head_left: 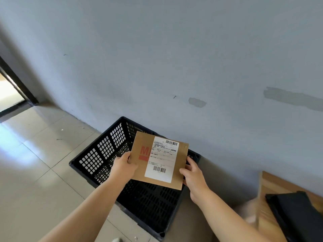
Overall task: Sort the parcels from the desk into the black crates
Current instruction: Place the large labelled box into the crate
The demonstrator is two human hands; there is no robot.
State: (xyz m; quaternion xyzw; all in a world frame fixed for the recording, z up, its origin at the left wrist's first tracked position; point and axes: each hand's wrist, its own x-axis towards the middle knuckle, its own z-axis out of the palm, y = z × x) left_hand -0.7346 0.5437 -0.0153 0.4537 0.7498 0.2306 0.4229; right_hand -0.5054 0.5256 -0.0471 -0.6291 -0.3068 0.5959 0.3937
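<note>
A flat brown cardboard parcel (pixel 139 152) with a white barcode label and red lettering hangs level above a black perforated crate (pixel 97 158) that stands on the floor against the wall. My left hand (pixel 123 167) grips the parcel's left edge, thumb on top. My right hand (pixel 194 175) grips its right edge, fingers curled under. The crate's inside looks bare where it shows; the parcel hides its far right part.
A grey wall (pixel 174 58) rises right behind the crate. Pale floor tiles (pixel 35 163) spread to the left toward a dark doorway (pixel 15 84). At the lower right a wooden desk edge (pixel 267 206) carries a black object (pixel 300 215).
</note>
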